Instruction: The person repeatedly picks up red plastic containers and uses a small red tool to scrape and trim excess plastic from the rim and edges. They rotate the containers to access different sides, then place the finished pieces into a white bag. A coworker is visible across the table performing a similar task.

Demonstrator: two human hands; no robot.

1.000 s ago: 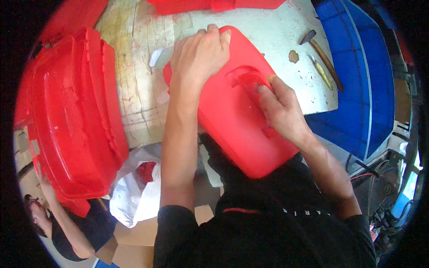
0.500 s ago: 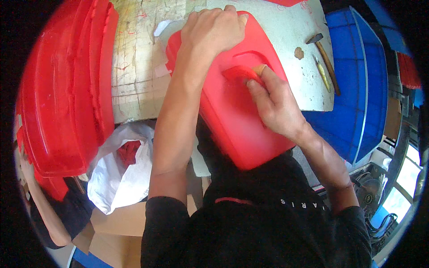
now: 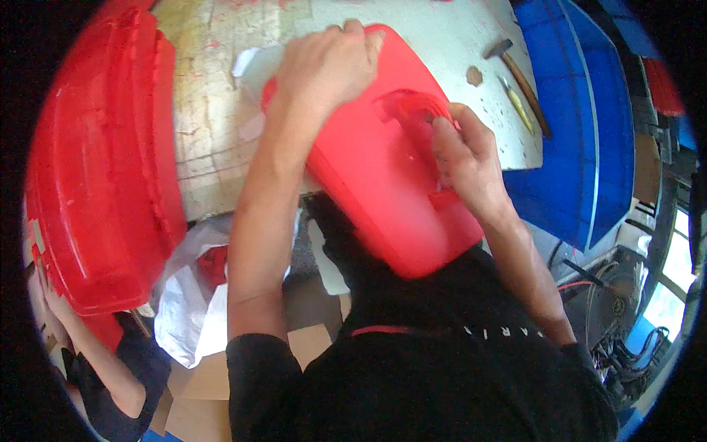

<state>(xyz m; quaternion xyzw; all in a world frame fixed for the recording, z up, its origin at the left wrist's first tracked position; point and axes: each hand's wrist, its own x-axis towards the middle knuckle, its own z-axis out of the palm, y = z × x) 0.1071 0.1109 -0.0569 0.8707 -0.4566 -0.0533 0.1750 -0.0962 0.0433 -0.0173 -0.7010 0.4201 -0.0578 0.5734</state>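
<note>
A large rounded red plastic moulding [image 3: 368,177] leans from the table edge down against my body. My left hand [image 3: 328,70] is wrapped over its far edge, with the fingertips hidden beyond it. In the moulding's upper face is an opening with a ragged-looking rim. My right hand [image 3: 469,155] is closed on a red plastic flap [image 3: 423,105] at this opening, bending it up and to the right. Part of the flap is hidden behind my fingers. Whether it is still joined to the moulding, I cannot tell.
The pale worktable [image 3: 213,110] bears a hammer [image 3: 526,85] and a yellow cutter knife [image 3: 519,107]. Red mouldings [image 3: 103,177] are stacked at left, beside a white sack [image 3: 180,317] and cardboard box [image 3: 206,412]. A blue crate [image 3: 560,132] stands right. Another person's arm [image 3: 103,361] shows lower left.
My right hand has pulled the flap up and to the right, so the opening shows much longer. My left hand keeps its hold on the far edge. The whole view has shifted slightly.
</note>
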